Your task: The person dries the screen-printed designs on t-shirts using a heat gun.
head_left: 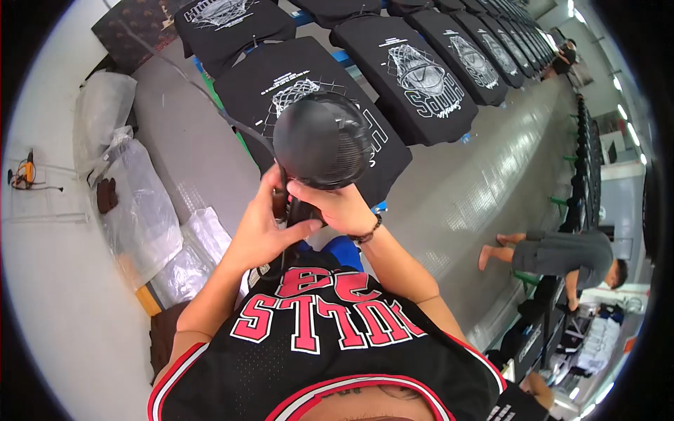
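A black hair dryer (319, 140) with a rounded, ribbed body is close to the camera. My left hand (263, 228) grips its handle (298, 212) from the left. My right hand (340, 207), with a beaded bracelet (369, 230) on the wrist, closes round the upper handle just under the body. Some fingers of both hands are hidden behind the handle. A black cord (203, 88) runs from the dryer toward the upper left. Behind it lies a black T-shirt (242, 81) with a white basketball-net print, partly covered by the dryer.
More printed black shirts (428, 81) lie on boards in a long row toward the far right. Grey floor (484, 186) forms an aisle beside them. A person (562, 252) leans over another row at right. Plastic sheeting (140, 203) lies along the left wall, where an orange tool (27, 172) hangs.
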The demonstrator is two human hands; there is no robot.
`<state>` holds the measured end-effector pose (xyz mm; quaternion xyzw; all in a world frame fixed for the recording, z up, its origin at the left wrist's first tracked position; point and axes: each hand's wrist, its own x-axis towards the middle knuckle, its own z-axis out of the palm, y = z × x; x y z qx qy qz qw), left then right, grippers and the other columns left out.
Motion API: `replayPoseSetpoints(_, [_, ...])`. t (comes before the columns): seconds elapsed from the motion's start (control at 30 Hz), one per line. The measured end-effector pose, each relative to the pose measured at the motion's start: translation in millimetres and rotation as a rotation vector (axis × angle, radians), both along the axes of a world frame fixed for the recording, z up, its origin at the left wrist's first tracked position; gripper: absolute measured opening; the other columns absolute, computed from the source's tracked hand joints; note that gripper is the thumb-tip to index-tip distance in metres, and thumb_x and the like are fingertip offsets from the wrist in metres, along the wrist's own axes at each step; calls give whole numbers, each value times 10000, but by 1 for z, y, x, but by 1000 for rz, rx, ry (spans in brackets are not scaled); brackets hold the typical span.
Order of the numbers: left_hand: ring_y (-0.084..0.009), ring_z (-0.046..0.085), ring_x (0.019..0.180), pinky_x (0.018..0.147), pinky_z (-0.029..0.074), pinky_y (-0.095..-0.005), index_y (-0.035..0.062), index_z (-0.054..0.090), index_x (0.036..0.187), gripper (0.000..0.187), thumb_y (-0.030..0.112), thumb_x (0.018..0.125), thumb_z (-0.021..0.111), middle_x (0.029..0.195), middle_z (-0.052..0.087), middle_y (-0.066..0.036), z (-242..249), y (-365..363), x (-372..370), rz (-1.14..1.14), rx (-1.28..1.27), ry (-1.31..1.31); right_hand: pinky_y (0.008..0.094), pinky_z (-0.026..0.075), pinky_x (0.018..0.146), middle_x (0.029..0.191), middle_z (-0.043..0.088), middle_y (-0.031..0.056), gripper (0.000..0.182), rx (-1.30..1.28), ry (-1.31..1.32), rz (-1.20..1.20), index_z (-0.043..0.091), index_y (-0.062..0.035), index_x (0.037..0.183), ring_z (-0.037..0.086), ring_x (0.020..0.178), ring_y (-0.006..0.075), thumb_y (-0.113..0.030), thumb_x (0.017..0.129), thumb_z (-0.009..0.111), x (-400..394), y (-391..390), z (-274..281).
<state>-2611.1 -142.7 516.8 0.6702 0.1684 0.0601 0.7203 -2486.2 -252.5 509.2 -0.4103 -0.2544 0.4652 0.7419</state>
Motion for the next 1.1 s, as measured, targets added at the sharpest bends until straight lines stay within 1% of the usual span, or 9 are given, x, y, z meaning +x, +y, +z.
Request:
replayPoseSetpoints(0.03, [-187, 665, 899, 786, 510, -307, 21, 295, 1465, 838, 20, 773, 767, 1081, 661, -93, -2, -7, 3, 82, 181, -37, 291, 517, 864, 1053, 660, 20, 221, -52, -148, -26, 626, -5, 1172, 615, 975, 113, -49, 955, 626, 5, -1, -2])
replayPoseSetpoints(0.17, [-169, 649, 819, 749, 515, -319, -25, 517, 1235, 428, -11, 820, 624, 956, 683, -114, -22, -42, 29, 443, 381, -5, 341, 457, 916, 1157, 587, 111, 241, -21, -394, 27, 612, -4, 1162, 553, 1046, 192, -108, 946, 637, 19, 9, -47])
replayPoseSetpoints(0.3, [-147, 630, 737, 693, 515, -304, -27, 588, 1154, 344, 67, 838, 686, 865, 693, -96, -24, -63, 57, 688, 588, -51, 418, 325, 1078, 1266, 534, 212, 441, 33, -760, 123, 596, 6, 1192, 462, 1180, 376, -379, 985, 538, 65, -19, -33])
replayPoseSetpoints(0.4, [-151, 629, 726, 709, 513, -322, -38, 642, 1064, 371, 164, 792, 794, 831, 708, -124, 6, -77, 84, 684, 549, 296, 313, 471, 927, 1107, 659, 105, 298, -11, -658, 268, 639, -19, 1229, 618, 1024, 206, -152, 964, 610, 136, -71, -69])
replayPoseSetpoints(0.5, [-165, 624, 697, 691, 509, -327, -41, 627, 1038, 381, 191, 787, 796, 796, 688, -142, 6, -82, 112, 456, 630, 349, 362, 515, 861, 1024, 694, 140, 167, -399, -737, -372, 707, -31, 1053, 659, 961, 252, -94, 938, 603, 208, -132, -165])
replayPoseSetpoints(0.57, [-173, 617, 680, 682, 505, -330, -39, 619, 1006, 377, 205, 783, 799, 774, 675, -143, -10, -90, 143, 463, 651, 350, 396, 471, 920, 1065, 673, 116, 157, -524, -900, -527, 715, -63, 1022, 611, 995, 303, -127, 927, 606, 250, -157, -216])
replayPoseSetpoints(0.67, [-180, 581, 631, 645, 491, -334, -45, 593, 917, 415, 266, 760, 817, 717, 637, -133, -19, -88, 196, 406, 719, 376, 423, 459, 947, 1144, 651, 137, 229, -599, -1031, -587, 687, -61, 1103, 595, 1039, 336, -204, 956, 585, 279, -155, -246])
replayPoseSetpoints(0.87, [-177, 633, 615, 615, 503, -336, -61, 617, 944, 441, 280, 753, 820, 690, 649, -120, -40, -63, 253, 427, 772, 435, 413, 463, 995, 1192, 648, 215, 413, -673, -751, -515, 625, -6, 1239, 604, 1131, 371, -321, 1007, 492, 287, -109, -282])
replayPoseSetpoints(1.1, [-161, 585, 631, 617, 480, -336, -23, 601, 909, 385, 248, 749, 823, 700, 632, -97, -21, -79, 169, 474, 615, 585, 446, 476, 955, 1154, 671, 192, 423, -784, -931, -552, 649, -32, 1200, 617, 1093, 369, -338, 1033, 409, 279, -109, -278])
